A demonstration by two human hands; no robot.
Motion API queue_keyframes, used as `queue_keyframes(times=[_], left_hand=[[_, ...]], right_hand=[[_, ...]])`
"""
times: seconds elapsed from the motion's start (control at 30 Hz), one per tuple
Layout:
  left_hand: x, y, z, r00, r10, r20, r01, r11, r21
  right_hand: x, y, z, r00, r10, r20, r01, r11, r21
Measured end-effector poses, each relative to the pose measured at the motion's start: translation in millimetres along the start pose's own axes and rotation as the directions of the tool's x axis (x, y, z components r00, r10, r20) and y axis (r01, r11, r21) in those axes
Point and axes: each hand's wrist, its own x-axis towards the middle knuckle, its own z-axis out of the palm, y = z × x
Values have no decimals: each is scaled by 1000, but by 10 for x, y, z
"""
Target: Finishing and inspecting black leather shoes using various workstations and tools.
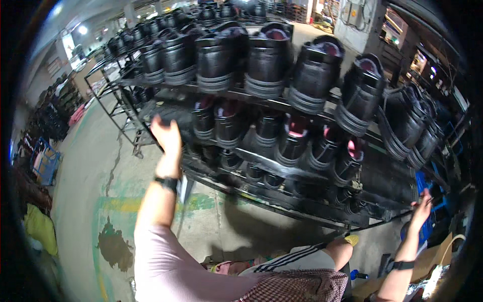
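In front of me a black metal rack (216,182) carries black shoes on several tiers. The top row includes a large black shoe (269,63) with its heel toward me, and the middle row has a shoe with a pink lining (293,143). My left hand (167,135) is at the rack's left end beside the middle tier. Its fingers are apart, and no object shows in it. Reaching out to the right, my right hand (421,210) is near the rack's lower right end, its thumb away from the fingers. Whether either hand touches the frame cannot be made out.
More racks of shoes (126,40) stand behind at the far left. A blue cart (44,161) and a yellow-green bag (40,229) lie along the left side. At lower right is a cardboard box (445,251). A pillar (356,25) rises at the back.
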Motion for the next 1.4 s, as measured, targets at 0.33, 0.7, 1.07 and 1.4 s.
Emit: queue_keyframes(times=[0.33, 0.7, 1.07, 1.4], left_hand=[[1760, 554, 58, 841, -110, 530, -351, 634, 689], [1735, -242, 118, 885, 452, 115, -451, 769, 453], [1617, -308, -250, 862, 443, 248, -484, 571, 663], [1325, -69, -778, 600, -68, 797, -752, 293, 591]], right_hand=[[1042, -229, 475, 947, 97, -308, -290, 672, -681], [1232, -313, 1166, 825, 6, -565, -315, 835, -450], [2323, -751, 2378, 831, 394, -393, -526, 786, -324], [3836, 1602, 3515, 809, 582, -85, -580, 813, 45]])
